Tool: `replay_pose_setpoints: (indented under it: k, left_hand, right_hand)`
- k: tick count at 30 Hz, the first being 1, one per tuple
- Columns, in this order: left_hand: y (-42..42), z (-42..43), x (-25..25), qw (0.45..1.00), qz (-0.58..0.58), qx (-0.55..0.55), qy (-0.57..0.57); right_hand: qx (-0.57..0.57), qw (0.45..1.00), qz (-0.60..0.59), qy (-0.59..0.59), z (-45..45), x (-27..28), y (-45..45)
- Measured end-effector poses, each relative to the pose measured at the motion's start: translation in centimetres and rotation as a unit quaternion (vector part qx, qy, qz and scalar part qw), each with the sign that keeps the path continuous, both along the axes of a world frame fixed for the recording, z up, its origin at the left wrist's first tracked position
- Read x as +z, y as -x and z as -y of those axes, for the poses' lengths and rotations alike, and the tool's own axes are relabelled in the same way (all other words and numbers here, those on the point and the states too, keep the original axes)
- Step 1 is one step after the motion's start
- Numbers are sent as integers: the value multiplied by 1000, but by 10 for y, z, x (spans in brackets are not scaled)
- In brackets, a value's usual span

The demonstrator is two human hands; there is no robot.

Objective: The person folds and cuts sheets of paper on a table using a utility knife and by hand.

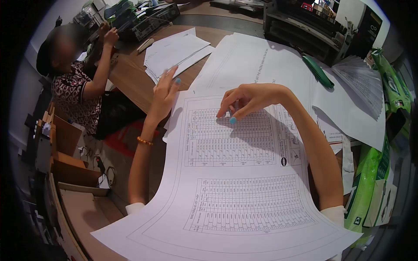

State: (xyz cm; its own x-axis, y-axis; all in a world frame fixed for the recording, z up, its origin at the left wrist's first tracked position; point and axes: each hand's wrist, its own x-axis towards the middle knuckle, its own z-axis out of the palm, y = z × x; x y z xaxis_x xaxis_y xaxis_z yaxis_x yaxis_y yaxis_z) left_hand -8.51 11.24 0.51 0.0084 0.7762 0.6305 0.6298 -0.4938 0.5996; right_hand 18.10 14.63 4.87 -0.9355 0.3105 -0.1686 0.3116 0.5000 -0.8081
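Note:
A large printed sheet (174, 195) with two tables of small text lies in front of me and hangs over the near edge. My left hand (164, 93) is at its upper left edge, fingers stretched out and holding nothing; an orange bead bracelet (144, 141) is on that wrist. Over the upper printed table hovers or rests my right hand (250, 101), fingers bent downward and apart, with nothing seen in them. Whether its fingertips touch the paper is hard to tell. Both hands have blue nails.
Loose papers (174, 52) lie at the back left, more large sheets (244, 56) beyond my hands. A green cutter (318, 71) is at the right, near fanned sheets (359, 82) and green packages (365, 182). Another person (72, 87) sits at the left. A printer-like machine (305, 30) stands behind.

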Motion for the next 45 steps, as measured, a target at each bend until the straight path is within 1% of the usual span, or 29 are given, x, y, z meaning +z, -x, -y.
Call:
replay_pose_setpoints:
  k: [3, 5, 6, 8, 11, 12, 14, 18, 20, 21, 23, 24, 26, 27, 29, 30, 31, 32, 33, 34, 35, 36, 38, 39, 40, 41, 43, 44, 45]
  left_hand:
    - [3, 5, 6, 1000, 28, -3, -3]
    - [4, 10, 13, 991, 6, -62, 117]
    - [3, 10, 12, 991, 6, -62, 118]
    - [-3, 11, 9, 992, -70, -34, 96]
    - [-2, 2, 10, 989, -93, -22, 109]
    - [-4, -1, 12, 989, -93, -22, 109]
    - [-6, -4, 16, 984, -42, -24, 174]
    - [-4, -7, 6, 989, -107, -12, 105]
    - [-5, -6, 5, 965, -218, 146, 22]
    - [0, -7, 5, 965, -218, 146, 22]
    - [13, -8, 9, 934, -230, 274, 0]
    - [17, -8, 9, 934, -230, 274, 0]
    - [22, -8, 9, 919, -188, 333, -98]
    - [26, -7, 10, 919, -188, 333, -98]
    - [36, -1, 15, 937, -215, 266, -71]
    - [41, 6, 21, 937, -216, 266, -71]
    - [42, 18, 33, 995, -52, 78, 17]
    - [43, 32, 45, 981, 115, -115, 104]
    - [36, 56, 67, 942, 136, -274, 138]
    - [17, 83, 83, 827, 219, -494, 155]
    - [10, 102, 96, 827, 220, -494, 155]
    - [6, 118, 109, 783, 118, -582, 188]
    - [1, 154, 121, 756, -58, -630, 167]
    - [-2, 168, 126, 782, -128, -599, 113]
    - [-9, 171, 128, 802, -149, -571, 89]
    - [-12, 172, 129, 804, -149, -569, 89]
    - [-14, 169, 134, 838, -47, -512, 182]
    - [-14, 166, 127, 840, -48, -509, 181]
    - [-12, 159, 112, 919, -59, -381, 84]
  right_hand:
    - [-4, 1000, 7, 3, -2, -3, 0]
    - [-3, 1000, 8, -3, -2, -3, 1]
    - [-2, 1000, 8, -8, -1, -3, 1]
    - [-1, 1000, 10, -6, -1, -2, 1]
    - [-5, 1000, 7, -2, -1, -2, 1]
    - [-9, 1000, 1, 1, 0, -3, 1]
    - [-10, 1000, 0, 0, 1, -1, 1]
    - [3, 1000, 0, -4, -1, -3, 1]
    - [1, 1000, -1, -1, 0, -3, 0]
    - [0, 1000, -2, 2, 0, -3, 0]
    - [-3, 1000, -1, 3, 0, -3, 0]
    - [-6, 1000, 1, 4, 0, -3, 0]
    - [-7, 1000, 3, 4, 0, -3, -1]
    - [-8, 1000, 4, 4, 0, -3, -1]
    - [-7, 1000, 2, 2, 0, -5, 0]
    - [-6, 1000, -1, -1, -1, -6, 0]
    - [-6, 1000, -1, -1, -1, -6, 0]
    - [-4, 1000, -8, 0, -1, -7, 0]
    - [-2, 1000, -15, 1, -1, -7, -1]
    - [-2, 1000, -15, 1, -1, -6, -1]
    - [-3, 1000, -15, 2, 1, -5, -2]
    - [-4, 1000, -17, 3, 1, -4, -2]
    - [-4, 1000, -10, -4, 2, -3, 0]
    - [-6, 1000, -1, -13, 2, -2, -1]
    - [-4, 1000, -2, -14, 3, 0, -1]
    - [-7, 1000, 6, -16, 5, 2, -1]
    - [-6, 1000, 13, -22, 4, 3, -1]
    - [5, 1000, 1, -30, 3, 3, -2]
    - [15, 999, -12, -38, 1, 4, -5]
